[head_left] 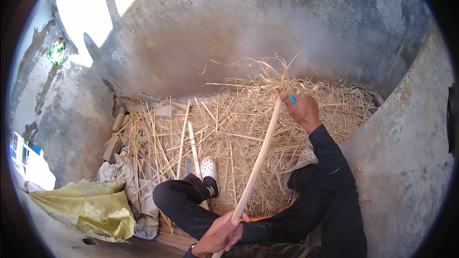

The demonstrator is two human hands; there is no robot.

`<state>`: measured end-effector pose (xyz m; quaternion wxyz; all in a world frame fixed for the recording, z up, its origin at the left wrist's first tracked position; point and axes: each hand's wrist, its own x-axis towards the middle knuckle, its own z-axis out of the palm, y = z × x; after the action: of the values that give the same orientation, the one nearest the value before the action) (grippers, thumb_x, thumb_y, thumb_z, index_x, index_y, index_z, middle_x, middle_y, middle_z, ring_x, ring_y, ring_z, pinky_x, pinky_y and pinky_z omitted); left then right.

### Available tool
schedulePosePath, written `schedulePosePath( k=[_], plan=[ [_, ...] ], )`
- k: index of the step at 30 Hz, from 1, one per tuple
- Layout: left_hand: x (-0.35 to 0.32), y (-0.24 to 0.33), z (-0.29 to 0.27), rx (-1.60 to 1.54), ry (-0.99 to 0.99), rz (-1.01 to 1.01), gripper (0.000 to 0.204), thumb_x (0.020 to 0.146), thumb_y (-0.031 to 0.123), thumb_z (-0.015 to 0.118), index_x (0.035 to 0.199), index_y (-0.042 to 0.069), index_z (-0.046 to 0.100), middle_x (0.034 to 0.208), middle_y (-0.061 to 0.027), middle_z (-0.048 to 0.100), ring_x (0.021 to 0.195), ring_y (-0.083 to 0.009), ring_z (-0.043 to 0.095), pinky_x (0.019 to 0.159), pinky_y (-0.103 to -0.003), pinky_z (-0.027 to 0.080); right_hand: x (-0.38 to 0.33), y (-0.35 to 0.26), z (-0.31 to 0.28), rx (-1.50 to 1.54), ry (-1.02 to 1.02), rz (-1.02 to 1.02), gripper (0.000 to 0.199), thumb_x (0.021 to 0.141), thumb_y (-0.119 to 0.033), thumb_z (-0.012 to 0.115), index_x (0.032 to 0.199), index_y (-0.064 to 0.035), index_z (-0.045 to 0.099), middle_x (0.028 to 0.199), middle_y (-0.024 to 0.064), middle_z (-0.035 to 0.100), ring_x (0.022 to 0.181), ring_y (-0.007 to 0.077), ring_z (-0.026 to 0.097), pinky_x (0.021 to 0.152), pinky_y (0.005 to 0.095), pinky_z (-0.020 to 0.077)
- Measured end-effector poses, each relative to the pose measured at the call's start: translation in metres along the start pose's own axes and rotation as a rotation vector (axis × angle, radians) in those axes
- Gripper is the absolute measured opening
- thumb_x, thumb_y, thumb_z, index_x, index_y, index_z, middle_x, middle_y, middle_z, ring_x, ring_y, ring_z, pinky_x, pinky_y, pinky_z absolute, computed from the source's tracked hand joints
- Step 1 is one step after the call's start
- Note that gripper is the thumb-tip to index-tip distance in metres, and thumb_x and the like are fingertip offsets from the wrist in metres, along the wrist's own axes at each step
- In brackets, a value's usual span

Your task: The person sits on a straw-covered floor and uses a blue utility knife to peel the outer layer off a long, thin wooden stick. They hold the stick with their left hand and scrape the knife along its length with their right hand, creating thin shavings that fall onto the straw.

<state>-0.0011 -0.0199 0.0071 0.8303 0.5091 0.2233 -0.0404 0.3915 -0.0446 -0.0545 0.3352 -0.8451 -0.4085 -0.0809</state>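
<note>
A long, pale bamboo strip (260, 160) slants up from my lap toward the back right. Near its lower end my left hand (221, 234) is closed around it, thumb on top. My right hand (304, 110) is closed at the far end, thumb against the strip. A small blue piece (292, 98) shows at that fist; the rest of it is hidden by the fingers, so its kind cannot be made out. Thin curled shavings (283, 80) stick up just beyond the right hand.
Straw-like shavings (330, 100) cover the floor around my legs. Loose strips (192, 138) lie left of my white clog (209, 168). A yellow-green sack (103, 205) and a greyish cloth (143, 200) lie at the left. Concrete walls (401, 181) close in behind and at the right.
</note>
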Motion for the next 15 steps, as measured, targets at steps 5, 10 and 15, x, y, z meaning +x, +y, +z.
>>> schedulePosePath(
  k=[5, 10, 15],
  plan=[
    [0.007, 0.011, -0.010, 0.009, 0.117, 0.094, 0.040, 0.103, 0.034, 0.036, 0.122, 0.000, 0.043, 0.058, -0.0008, 0.042, 0.040, -0.0064, 0.034, 0.039, -0.019, 0.031, -0.067, -0.073, 0.019, 0.171, -0.080, -0.387, 0.068, 0.077, -0.077, 0.053, 0.054, -0.0130, 0.060, 0.044, 0.0055, 0.050, 0.039, 0.0228, 0.053, 0.039, 0.0357, 0.0405],
    [0.005, 0.010, -0.008, 0.060, 0.115, 0.081, 0.042, 0.100, 0.032, 0.042, 0.127, -0.001, 0.040, 0.063, 0.0007, 0.042, 0.044, -0.0057, 0.036, 0.040, -0.019, 0.030, -0.056, -0.072, 0.023, 0.221, -0.091, -0.334, 0.071, 0.074, -0.079, 0.054, 0.050, -0.0117, 0.055, 0.041, 0.0062, 0.047, 0.039, 0.0243, 0.055, 0.039, 0.0367, 0.0416],
    [0.005, 0.010, -0.007, -0.074, 0.054, 0.096, 0.044, 0.097, 0.029, 0.048, 0.128, -0.001, 0.039, 0.065, 0.0019, 0.040, 0.045, -0.0054, 0.034, 0.042, -0.018, 0.029, -0.067, -0.085, 0.011, 0.268, -0.050, -0.426, 0.073, 0.077, -0.079, 0.050, 0.050, -0.0109, 0.054, 0.042, 0.0044, 0.046, 0.038, 0.0242, 0.052, 0.038, 0.0369, 0.0383]
  ],
)
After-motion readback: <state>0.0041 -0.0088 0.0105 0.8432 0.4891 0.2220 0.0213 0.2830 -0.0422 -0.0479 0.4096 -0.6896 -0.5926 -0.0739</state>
